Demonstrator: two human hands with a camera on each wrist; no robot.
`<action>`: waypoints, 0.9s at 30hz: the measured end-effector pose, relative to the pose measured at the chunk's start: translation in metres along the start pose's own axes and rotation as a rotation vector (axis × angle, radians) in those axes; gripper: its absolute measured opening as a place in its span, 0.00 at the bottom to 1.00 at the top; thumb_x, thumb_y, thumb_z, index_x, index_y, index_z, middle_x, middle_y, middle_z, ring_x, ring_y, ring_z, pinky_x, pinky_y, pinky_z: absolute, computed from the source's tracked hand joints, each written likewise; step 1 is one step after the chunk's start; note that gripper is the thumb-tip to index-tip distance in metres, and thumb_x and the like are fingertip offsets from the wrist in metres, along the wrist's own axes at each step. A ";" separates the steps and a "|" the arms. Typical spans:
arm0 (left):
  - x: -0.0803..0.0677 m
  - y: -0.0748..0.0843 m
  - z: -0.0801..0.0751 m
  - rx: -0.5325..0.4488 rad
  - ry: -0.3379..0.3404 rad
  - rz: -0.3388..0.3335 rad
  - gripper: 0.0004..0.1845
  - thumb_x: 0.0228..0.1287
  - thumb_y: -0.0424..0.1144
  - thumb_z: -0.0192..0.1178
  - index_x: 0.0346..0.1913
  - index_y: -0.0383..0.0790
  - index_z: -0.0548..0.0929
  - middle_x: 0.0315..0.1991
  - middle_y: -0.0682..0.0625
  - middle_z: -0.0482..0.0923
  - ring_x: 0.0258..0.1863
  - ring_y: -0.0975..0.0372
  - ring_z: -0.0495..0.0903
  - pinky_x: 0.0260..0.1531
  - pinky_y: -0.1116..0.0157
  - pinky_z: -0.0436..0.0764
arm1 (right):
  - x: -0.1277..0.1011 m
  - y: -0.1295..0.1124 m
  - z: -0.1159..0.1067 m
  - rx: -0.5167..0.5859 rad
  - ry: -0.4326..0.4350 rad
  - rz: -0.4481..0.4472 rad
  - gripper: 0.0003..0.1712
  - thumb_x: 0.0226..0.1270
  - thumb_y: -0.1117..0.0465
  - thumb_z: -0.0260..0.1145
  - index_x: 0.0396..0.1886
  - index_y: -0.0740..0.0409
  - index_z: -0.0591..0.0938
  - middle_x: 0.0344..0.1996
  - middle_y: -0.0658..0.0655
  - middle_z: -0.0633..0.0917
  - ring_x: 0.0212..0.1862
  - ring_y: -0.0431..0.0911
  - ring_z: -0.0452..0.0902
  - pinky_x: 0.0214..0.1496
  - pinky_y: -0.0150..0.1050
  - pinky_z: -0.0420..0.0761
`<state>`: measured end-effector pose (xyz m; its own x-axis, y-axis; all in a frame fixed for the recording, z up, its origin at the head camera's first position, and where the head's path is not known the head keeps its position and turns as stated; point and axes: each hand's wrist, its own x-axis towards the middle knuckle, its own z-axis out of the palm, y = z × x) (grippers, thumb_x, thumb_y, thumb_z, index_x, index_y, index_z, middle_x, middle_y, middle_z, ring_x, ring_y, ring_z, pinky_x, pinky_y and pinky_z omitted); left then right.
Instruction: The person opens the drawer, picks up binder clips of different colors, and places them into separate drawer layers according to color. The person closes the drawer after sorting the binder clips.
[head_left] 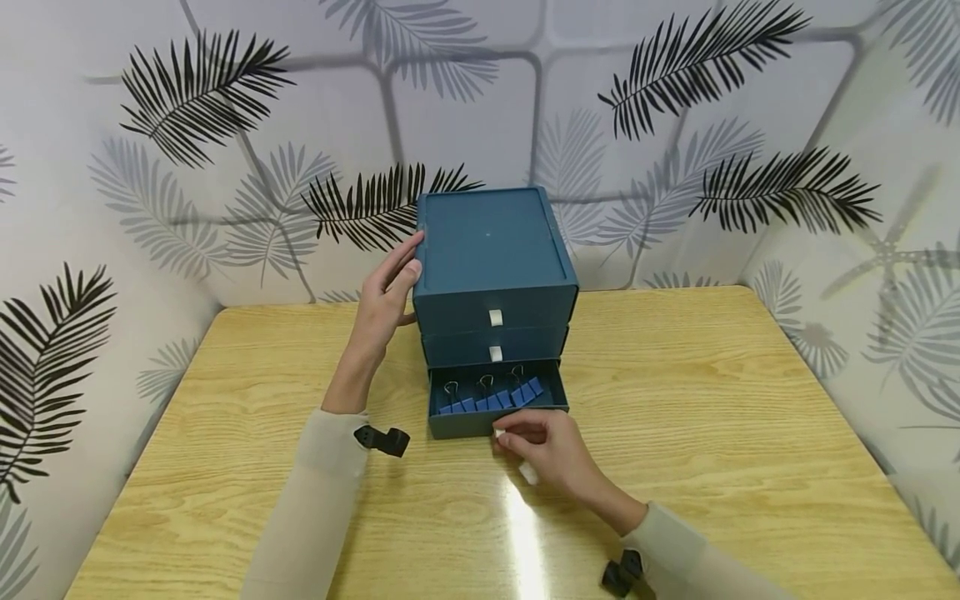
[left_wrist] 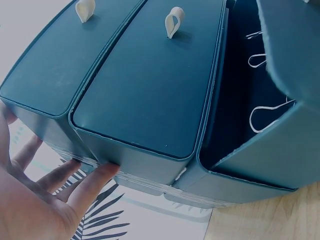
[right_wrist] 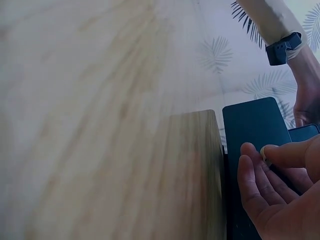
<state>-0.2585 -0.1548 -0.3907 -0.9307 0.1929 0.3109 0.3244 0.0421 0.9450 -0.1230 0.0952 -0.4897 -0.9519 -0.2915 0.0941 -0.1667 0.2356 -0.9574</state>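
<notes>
A wooden tabletop (head_left: 712, 433) fills the lower part of the head view, boxed in on three sides by walls (head_left: 675, 125) papered with palm leaves. Against the middle of its far edge stands a dark blue cabinet (head_left: 487, 242) with three stacked drawers. The two upper ones are pushed in, each with a small white tab on its front. The bottom drawer (head_left: 491, 421) is pulled out toward the near edge, and its open tray shows a row of blue clips (head_left: 491, 400) with wire handles. The left hand (head_left: 386, 304) lies against the cabinet's left side near the top, fingers straight and slightly spread, thumb toward the front corner; the left wrist view shows the fingertips (left_wrist: 95, 177) pressed flat to the wall, gripping nothing. The right hand (head_left: 543, 446) sits at the front of the bottom drawer, fingers curled, thumb and forefinger pinching the drawer's white tab (head_left: 499, 434). The right wrist view shows that pinch (right_wrist: 267, 152) against the dark drawer front. Both forearms wear pale sleeves (head_left: 318, 500), and a small black mount (head_left: 384, 439) sits at each wrist.
</notes>
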 end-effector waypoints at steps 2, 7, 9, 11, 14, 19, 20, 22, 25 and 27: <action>0.000 0.000 0.000 0.001 0.001 -0.001 0.26 0.80 0.52 0.51 0.77 0.60 0.69 0.78 0.54 0.62 0.75 0.54 0.63 0.49 0.31 0.77 | 0.002 0.001 0.000 -0.005 0.002 0.000 0.10 0.69 0.69 0.70 0.48 0.66 0.89 0.43 0.62 0.90 0.44 0.52 0.89 0.44 0.35 0.86; 0.000 0.000 0.000 0.001 -0.001 0.000 0.26 0.80 0.53 0.51 0.77 0.60 0.69 0.78 0.54 0.62 0.75 0.54 0.63 0.49 0.31 0.77 | 0.007 0.003 -0.002 -0.008 0.000 -0.005 0.10 0.69 0.69 0.70 0.48 0.66 0.89 0.42 0.62 0.90 0.43 0.53 0.89 0.45 0.36 0.86; 0.000 0.000 0.000 0.000 -0.001 0.000 0.26 0.80 0.53 0.52 0.77 0.60 0.69 0.78 0.54 0.62 0.75 0.54 0.63 0.50 0.31 0.77 | 0.009 0.004 -0.002 -0.002 -0.004 -0.008 0.10 0.70 0.69 0.70 0.49 0.67 0.89 0.41 0.62 0.90 0.43 0.54 0.89 0.45 0.38 0.87; 0.000 0.000 0.000 0.000 0.000 0.000 0.27 0.80 0.53 0.52 0.77 0.61 0.69 0.78 0.54 0.62 0.75 0.55 0.63 0.50 0.32 0.77 | 0.011 0.004 -0.003 -0.001 -0.005 -0.011 0.10 0.70 0.70 0.69 0.49 0.67 0.88 0.41 0.63 0.90 0.43 0.55 0.89 0.45 0.40 0.87; 0.001 0.000 0.000 -0.001 0.000 0.003 0.27 0.80 0.53 0.52 0.77 0.60 0.69 0.78 0.54 0.62 0.75 0.55 0.62 0.50 0.32 0.77 | 0.014 0.005 -0.005 0.006 0.001 -0.006 0.10 0.69 0.70 0.69 0.48 0.68 0.88 0.41 0.64 0.90 0.43 0.56 0.89 0.45 0.43 0.87; 0.001 -0.001 0.000 -0.003 0.001 -0.006 0.26 0.80 0.52 0.51 0.78 0.60 0.69 0.78 0.53 0.61 0.76 0.54 0.62 0.50 0.31 0.77 | 0.021 0.009 -0.006 0.016 0.007 0.007 0.10 0.69 0.72 0.69 0.48 0.70 0.88 0.41 0.67 0.89 0.43 0.59 0.88 0.45 0.47 0.87; 0.001 -0.001 0.000 -0.003 0.002 -0.011 0.26 0.81 0.51 0.51 0.78 0.59 0.68 0.78 0.53 0.60 0.76 0.53 0.62 0.50 0.31 0.77 | 0.022 0.010 -0.006 0.017 0.004 0.008 0.10 0.69 0.73 0.68 0.48 0.71 0.88 0.41 0.68 0.89 0.43 0.60 0.88 0.45 0.48 0.87; 0.000 -0.002 -0.001 -0.008 0.002 -0.019 0.27 0.81 0.49 0.50 0.79 0.57 0.67 0.79 0.52 0.59 0.76 0.53 0.61 0.50 0.30 0.76 | 0.025 0.011 -0.006 0.022 -0.003 0.006 0.10 0.70 0.74 0.67 0.48 0.73 0.87 0.41 0.70 0.89 0.44 0.63 0.87 0.45 0.51 0.86; 0.001 -0.001 -0.001 -0.010 -0.008 -0.026 0.28 0.82 0.47 0.49 0.80 0.53 0.65 0.80 0.50 0.58 0.77 0.52 0.60 0.51 0.30 0.75 | 0.030 0.013 -0.007 0.030 -0.004 -0.008 0.10 0.70 0.76 0.66 0.48 0.76 0.86 0.41 0.73 0.88 0.44 0.66 0.86 0.45 0.56 0.86; 0.002 0.000 -0.001 -0.010 -0.013 -0.026 0.28 0.82 0.45 0.48 0.80 0.50 0.64 0.80 0.48 0.57 0.77 0.51 0.59 0.52 0.31 0.75 | 0.033 0.013 -0.008 0.031 -0.001 -0.021 0.11 0.70 0.75 0.66 0.49 0.75 0.86 0.40 0.72 0.88 0.43 0.66 0.87 0.45 0.56 0.86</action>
<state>-0.2603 -0.1559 -0.3903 -0.9365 0.2048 0.2845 0.2980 0.0377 0.9538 -0.1583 0.0964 -0.4966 -0.9481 -0.2967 0.1140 -0.1785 0.2002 -0.9634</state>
